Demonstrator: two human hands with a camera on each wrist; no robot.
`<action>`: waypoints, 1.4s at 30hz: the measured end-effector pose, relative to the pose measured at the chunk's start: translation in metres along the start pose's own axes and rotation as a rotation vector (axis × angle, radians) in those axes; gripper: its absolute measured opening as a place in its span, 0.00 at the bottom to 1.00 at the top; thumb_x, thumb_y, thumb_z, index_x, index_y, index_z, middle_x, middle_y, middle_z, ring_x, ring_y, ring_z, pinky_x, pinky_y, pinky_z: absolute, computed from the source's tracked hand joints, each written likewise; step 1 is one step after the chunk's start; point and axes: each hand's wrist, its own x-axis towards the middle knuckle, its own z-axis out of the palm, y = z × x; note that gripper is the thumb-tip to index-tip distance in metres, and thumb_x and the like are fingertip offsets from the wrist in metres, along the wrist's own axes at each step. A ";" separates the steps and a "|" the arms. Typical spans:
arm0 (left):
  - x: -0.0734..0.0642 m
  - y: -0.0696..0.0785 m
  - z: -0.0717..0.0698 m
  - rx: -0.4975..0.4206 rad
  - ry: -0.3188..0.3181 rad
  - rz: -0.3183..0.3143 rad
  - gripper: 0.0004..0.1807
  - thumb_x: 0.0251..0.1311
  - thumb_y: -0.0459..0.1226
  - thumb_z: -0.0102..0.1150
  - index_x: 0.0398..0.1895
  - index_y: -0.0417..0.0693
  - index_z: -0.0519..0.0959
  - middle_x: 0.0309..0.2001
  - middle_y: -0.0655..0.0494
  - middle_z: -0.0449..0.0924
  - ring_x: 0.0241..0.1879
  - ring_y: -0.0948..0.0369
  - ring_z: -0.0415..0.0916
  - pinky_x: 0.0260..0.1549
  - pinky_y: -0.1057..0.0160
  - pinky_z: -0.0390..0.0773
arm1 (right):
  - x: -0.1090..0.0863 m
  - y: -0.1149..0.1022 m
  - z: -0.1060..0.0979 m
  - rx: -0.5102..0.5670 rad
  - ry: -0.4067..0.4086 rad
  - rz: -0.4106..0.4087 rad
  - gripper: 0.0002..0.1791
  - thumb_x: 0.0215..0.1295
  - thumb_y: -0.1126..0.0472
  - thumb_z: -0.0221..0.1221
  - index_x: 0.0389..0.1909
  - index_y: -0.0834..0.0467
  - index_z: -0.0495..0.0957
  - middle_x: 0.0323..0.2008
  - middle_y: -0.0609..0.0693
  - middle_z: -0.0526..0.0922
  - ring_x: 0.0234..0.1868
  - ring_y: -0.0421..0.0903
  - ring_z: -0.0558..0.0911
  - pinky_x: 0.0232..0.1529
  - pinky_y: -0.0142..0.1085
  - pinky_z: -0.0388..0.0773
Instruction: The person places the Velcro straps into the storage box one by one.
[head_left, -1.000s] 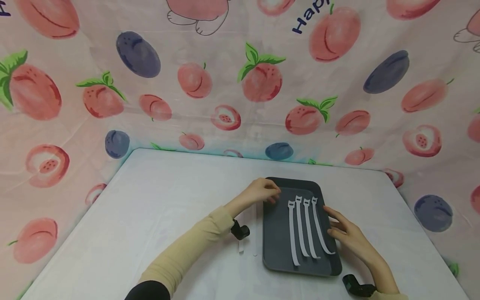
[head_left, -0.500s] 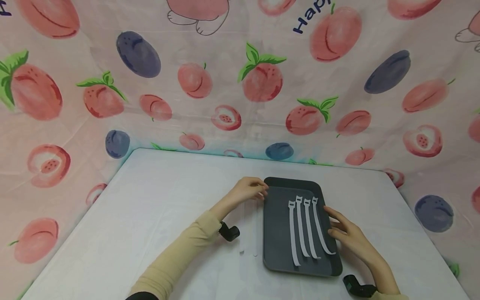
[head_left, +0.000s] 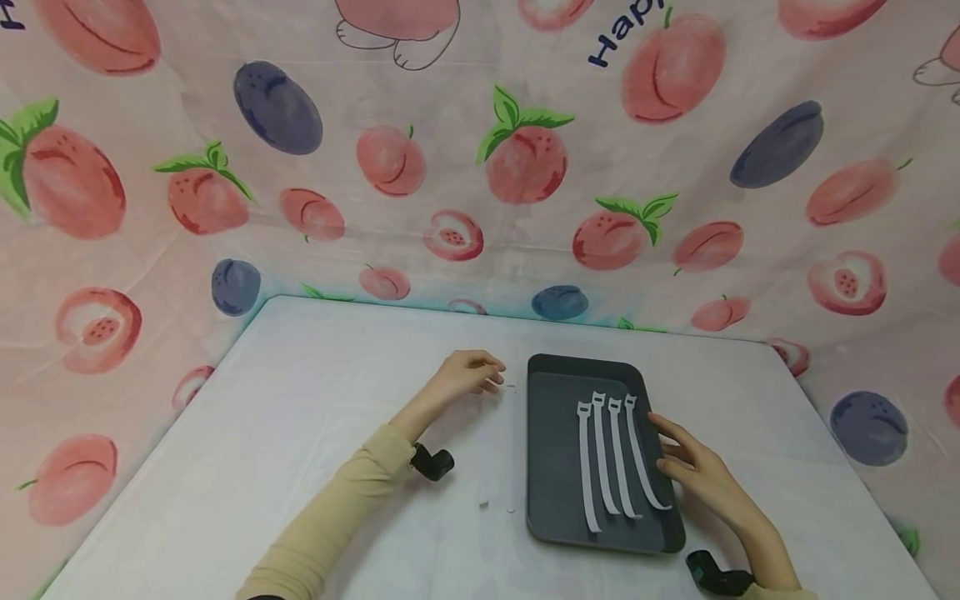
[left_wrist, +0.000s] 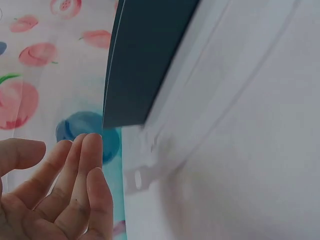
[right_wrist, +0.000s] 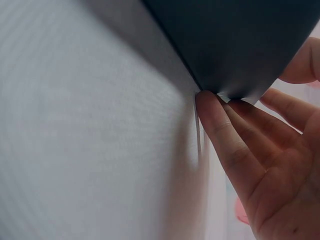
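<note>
A dark grey rectangular tray [head_left: 551,467] stands on the white table. Several white cable straps [head_left: 589,471] with slotted heads lie lengthwise inside it, heads at the far end. My left hand [head_left: 467,375] hovers left of the tray's far corner, holding nothing; in the left wrist view its fingers are loosely bent and the thumb is apart. More white straps [head_left: 512,450] lie on the table below that hand, faint against the cloth; one slotted head [left_wrist: 138,180] shows in the left wrist view. My right hand [head_left: 697,471] touches the tray's right side, its fingertips [right_wrist: 207,102] against the lower edge.
A white cloth [head_left: 330,367] covers the table. Behind and beside it hangs a fruit-printed curtain [head_left: 450,167]. Black wrist cameras [head_left: 433,462] are strapped on both arms.
My left hand has withdrawn leftward from over the tray's far left corner to above the table. The right hand, the tray and the straps in it have stayed in place.
</note>
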 end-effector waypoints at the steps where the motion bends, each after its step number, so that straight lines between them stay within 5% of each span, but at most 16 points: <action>1: 0.000 -0.001 -0.002 0.005 0.008 -0.003 0.16 0.67 0.38 0.51 0.51 0.39 0.80 0.41 0.44 0.86 0.40 0.55 0.86 0.42 0.60 0.81 | 0.000 0.000 0.000 -0.001 -0.001 0.002 0.35 0.67 0.60 0.54 0.74 0.50 0.55 0.69 0.66 0.63 0.61 0.70 0.73 0.54 0.65 0.70; 16: -0.011 -0.017 -0.023 0.012 0.076 -0.038 0.15 0.66 0.36 0.51 0.49 0.37 0.80 0.41 0.42 0.85 0.40 0.54 0.86 0.40 0.61 0.81 | 0.001 0.000 0.000 -0.001 0.001 0.001 0.35 0.67 0.60 0.54 0.74 0.50 0.55 0.69 0.66 0.63 0.61 0.70 0.73 0.54 0.65 0.69; 29: -0.006 -0.023 -0.026 0.037 0.090 -0.105 0.14 0.66 0.37 0.51 0.49 0.40 0.81 0.43 0.43 0.85 0.41 0.53 0.85 0.34 0.63 0.80 | -0.001 -0.001 0.000 0.001 -0.004 0.004 0.35 0.67 0.60 0.54 0.74 0.50 0.55 0.69 0.66 0.63 0.61 0.69 0.73 0.54 0.65 0.69; 42: 0.003 -0.028 -0.020 0.074 0.082 -0.104 0.13 0.64 0.36 0.53 0.48 0.41 0.81 0.42 0.45 0.86 0.38 0.57 0.84 0.32 0.67 0.78 | 0.000 -0.001 0.000 -0.008 0.006 0.005 0.35 0.67 0.61 0.54 0.74 0.51 0.55 0.69 0.66 0.63 0.62 0.71 0.71 0.55 0.65 0.69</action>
